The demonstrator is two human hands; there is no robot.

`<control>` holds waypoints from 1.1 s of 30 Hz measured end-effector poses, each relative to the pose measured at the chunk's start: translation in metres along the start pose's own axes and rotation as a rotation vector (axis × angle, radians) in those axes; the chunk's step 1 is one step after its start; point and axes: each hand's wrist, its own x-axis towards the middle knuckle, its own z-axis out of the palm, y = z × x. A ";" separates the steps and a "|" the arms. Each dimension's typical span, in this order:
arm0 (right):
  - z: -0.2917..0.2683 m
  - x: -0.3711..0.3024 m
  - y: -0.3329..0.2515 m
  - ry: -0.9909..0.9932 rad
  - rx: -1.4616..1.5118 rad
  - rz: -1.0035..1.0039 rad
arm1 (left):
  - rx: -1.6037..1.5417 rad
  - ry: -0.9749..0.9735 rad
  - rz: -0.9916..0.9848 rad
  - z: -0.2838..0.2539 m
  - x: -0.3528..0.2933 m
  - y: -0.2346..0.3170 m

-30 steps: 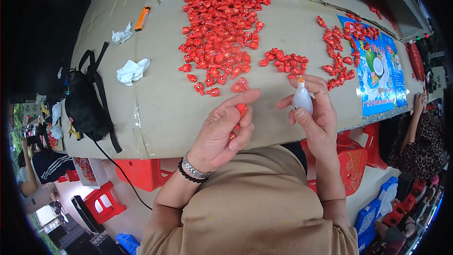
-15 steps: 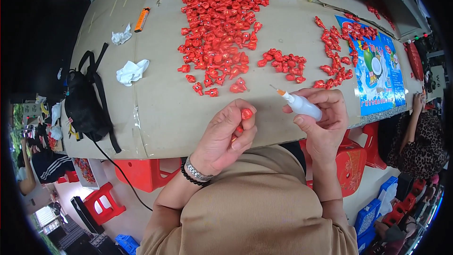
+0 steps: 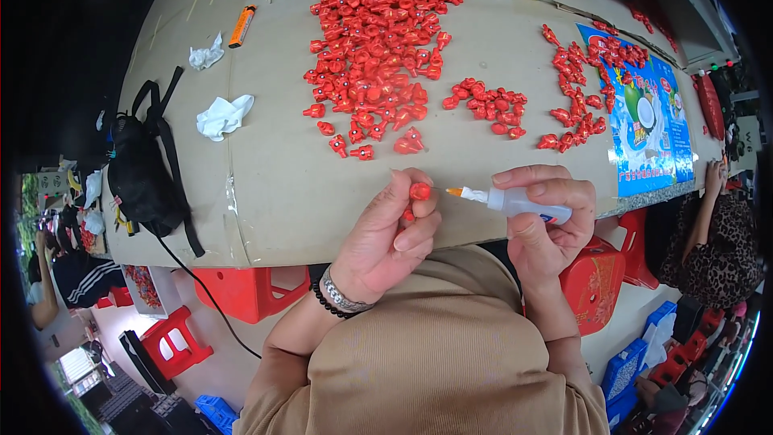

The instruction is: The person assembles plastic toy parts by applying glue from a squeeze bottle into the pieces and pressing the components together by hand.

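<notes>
Red piece (image 3: pixel 419 191) is pinched between thumb and forefinger of the left hand (image 3: pixel 378 234), over the near part of the table (image 3: pixel 282 193); the palm faces right, and the other fingers curl around a second piece (image 3: pixel 408 215). To the right, the right hand (image 3: pixel 549 246) grips a whitish bottle (image 3: pixel 519 203) nearly level, its orange tip (image 3: pixel 456 191) pointing left, just beside the first. Farther away lies a red heap (image 3: pixel 378 24).
</notes>
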 end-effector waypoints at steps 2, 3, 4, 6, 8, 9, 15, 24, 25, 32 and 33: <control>0.002 -0.001 0.003 -0.025 -0.073 -0.094 | -0.043 -0.016 -0.015 -0.003 0.000 0.000; 0.003 -0.001 0.003 -0.027 -0.072 -0.093 | -0.045 -0.015 -0.014 -0.003 0.000 0.000; 0.004 -0.001 0.004 -0.045 -0.107 -0.117 | -0.055 -0.016 -0.021 -0.002 0.000 0.000; 0.005 -0.002 0.004 -0.065 -0.141 -0.141 | -0.067 -0.017 -0.027 -0.001 -0.001 0.000; 0.005 -0.003 0.004 -0.087 -0.191 -0.171 | -0.050 0.026 -0.028 -0.001 -0.001 0.000; 0.006 -0.003 0.005 -0.088 -0.189 -0.171 | -0.050 0.026 -0.026 0.000 -0.001 0.000; 0.008 -0.003 0.003 -0.138 -0.266 -0.194 | -0.069 0.099 -0.025 0.003 -0.002 0.000; 0.008 -0.002 0.006 -0.153 -0.317 -0.230 | -0.042 0.043 -0.029 -0.001 -0.001 0.000; 0.008 -0.002 0.006 -0.155 -0.317 -0.231 | -0.049 0.045 -0.031 -0.001 -0.001 0.000; 0.006 -0.002 0.003 -0.125 -0.309 -0.240 | -0.094 0.070 -0.003 0.005 -0.002 0.000; 0.005 -0.002 0.002 -0.125 -0.310 -0.241 | -0.094 0.069 -0.003 0.004 -0.002 0.000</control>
